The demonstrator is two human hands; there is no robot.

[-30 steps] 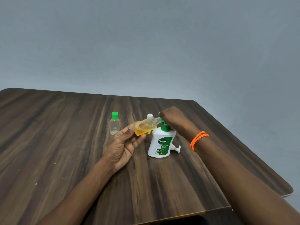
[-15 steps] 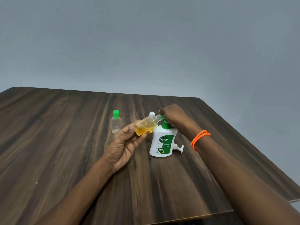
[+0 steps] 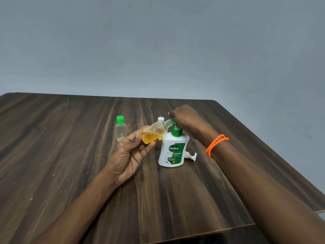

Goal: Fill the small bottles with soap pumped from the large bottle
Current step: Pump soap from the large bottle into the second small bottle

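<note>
Upright on surface: large bottle, label "Dettol ORIGINAL". Right hand fingers stay clenched over pump; left hand still grasping tilted small bottle at spout.

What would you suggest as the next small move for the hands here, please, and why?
Probably press the pump down again with the right hand: the tilted small bottle in the left hand sits at the spout and looks only partly full of soap.
</note>
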